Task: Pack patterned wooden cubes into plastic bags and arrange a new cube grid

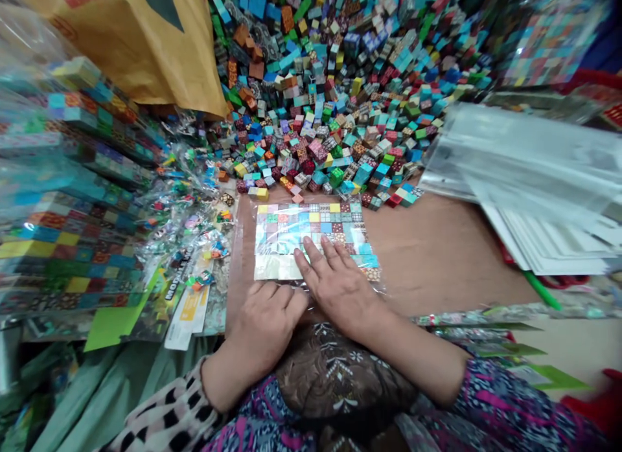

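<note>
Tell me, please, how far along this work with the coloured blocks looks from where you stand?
Done: filled clear packs of blocks lie stacked at the left. In hand: the left hand and right hand rest on a clear plastic bag holding rows of coloured blocks. Remaining: a large heap of loose blocks lies beyond.

Soft, even indoor light fills the view from no clear source, leaving only faint shadows beneath the left hand (pixel 260 329) and right hand (pixel 337 287). White glare washes across the clear plastic sheet (pixel 311 235) and the stacked plastic sleeves (pixel 534 173). Wide-angle distortion bows the pile of small coloured blocks (pixel 330 109) outward, while the packets (pixel 72 180) at far left blur slightly toward the edge
</note>
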{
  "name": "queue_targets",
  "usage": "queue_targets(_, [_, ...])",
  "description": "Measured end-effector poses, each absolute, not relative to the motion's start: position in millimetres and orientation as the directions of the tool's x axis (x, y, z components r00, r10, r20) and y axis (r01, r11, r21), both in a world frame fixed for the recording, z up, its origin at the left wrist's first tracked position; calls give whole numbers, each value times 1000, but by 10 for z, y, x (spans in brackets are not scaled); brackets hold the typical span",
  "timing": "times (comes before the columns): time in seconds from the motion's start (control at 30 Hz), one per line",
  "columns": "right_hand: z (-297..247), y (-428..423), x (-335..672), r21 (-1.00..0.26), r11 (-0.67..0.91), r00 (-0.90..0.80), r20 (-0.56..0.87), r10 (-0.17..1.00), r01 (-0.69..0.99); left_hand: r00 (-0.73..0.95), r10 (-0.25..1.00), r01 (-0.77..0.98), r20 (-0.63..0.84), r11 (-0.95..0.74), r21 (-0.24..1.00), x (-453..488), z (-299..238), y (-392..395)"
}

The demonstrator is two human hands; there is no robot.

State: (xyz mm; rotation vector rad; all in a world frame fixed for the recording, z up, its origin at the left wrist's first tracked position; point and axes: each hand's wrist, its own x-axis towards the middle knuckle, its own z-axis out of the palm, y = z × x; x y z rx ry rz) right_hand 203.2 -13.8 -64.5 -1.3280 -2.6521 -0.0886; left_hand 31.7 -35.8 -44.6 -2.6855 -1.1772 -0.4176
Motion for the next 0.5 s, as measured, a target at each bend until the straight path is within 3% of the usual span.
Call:
queue_targets(0.27, [-689, -165, 2017, 5, 574, -551, 283, 785, 819, 735, 555, 587, 389, -808, 43, 196, -413, -339])
queue_targets(0.5, [-729, -154, 2030, 17, 554, -529, 322, 785, 832, 765, 519, 560, 380, -828, 4, 161, -434, -304])
